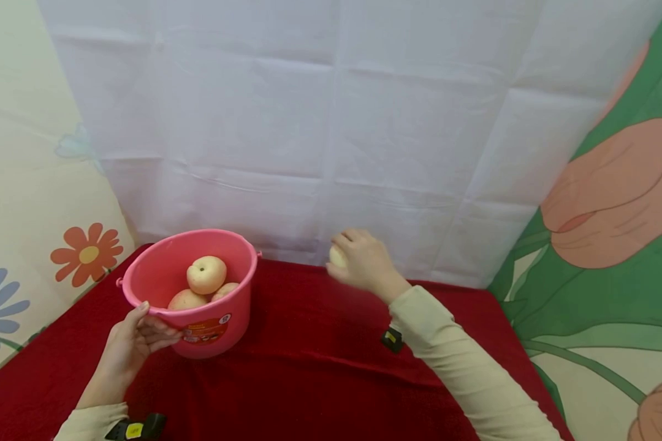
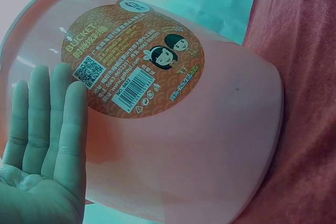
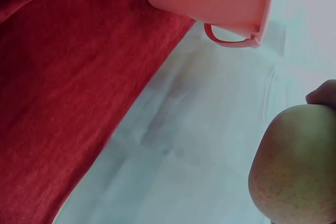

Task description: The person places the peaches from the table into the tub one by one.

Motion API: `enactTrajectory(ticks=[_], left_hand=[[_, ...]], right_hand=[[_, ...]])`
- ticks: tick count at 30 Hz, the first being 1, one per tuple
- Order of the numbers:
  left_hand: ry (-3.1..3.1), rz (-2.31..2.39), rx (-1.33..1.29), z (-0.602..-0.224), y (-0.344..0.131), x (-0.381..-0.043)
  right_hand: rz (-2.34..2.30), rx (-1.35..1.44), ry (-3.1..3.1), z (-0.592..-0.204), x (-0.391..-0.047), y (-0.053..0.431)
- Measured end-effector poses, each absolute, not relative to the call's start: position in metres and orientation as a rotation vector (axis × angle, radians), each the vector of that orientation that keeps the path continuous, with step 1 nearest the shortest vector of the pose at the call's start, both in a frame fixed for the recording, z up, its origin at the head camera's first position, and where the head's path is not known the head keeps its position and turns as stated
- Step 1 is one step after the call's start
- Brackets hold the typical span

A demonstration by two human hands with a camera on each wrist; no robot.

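A pink plastic bucket (image 1: pixel 237 318) stands at the left of the red-covered table, its orange label (image 2: pixel 136 59) facing my left hand. Inside lie several pale yellow peaches (image 1: pixel 206 275), one on top of the others. My left hand (image 1: pixel 129 343) holds the bucket's near rim, thumb over the edge and fingers straight along the outer wall. To the right of the bucket, my right hand (image 1: pixel 364 260) grips another peach (image 1: pixel 338 256) above the table, near its back edge. In the right wrist view that peach (image 3: pixel 294 166) shows red speckles; most gripping fingers are hidden.
A red velvet cloth (image 1: pixel 309 380) covers the table. Behind it hangs a creased white sheet (image 1: pixel 331 122). Floral fabric (image 1: pixel 612 245) flanks the right side, and flowered cloth (image 1: pixel 33 184) the left. The bucket's handle (image 3: pixel 226 42) hangs beside its wall.
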State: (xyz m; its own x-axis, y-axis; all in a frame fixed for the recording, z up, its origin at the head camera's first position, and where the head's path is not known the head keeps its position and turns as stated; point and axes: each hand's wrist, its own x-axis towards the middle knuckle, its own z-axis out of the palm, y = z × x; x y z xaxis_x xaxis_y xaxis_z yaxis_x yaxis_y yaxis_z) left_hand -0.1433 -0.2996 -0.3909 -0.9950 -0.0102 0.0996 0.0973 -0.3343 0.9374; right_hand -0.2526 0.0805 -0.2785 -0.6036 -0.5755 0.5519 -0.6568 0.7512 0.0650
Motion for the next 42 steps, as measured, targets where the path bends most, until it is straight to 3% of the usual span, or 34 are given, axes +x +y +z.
enactTrajectory(ticks=[42], left_hand=[[-1.759, -2.510, -0.105, -0.391, -0.298, -0.142]], right_hand=[[0.432, 0.938, -2.500, -0.267, -0.255, 0.010]])
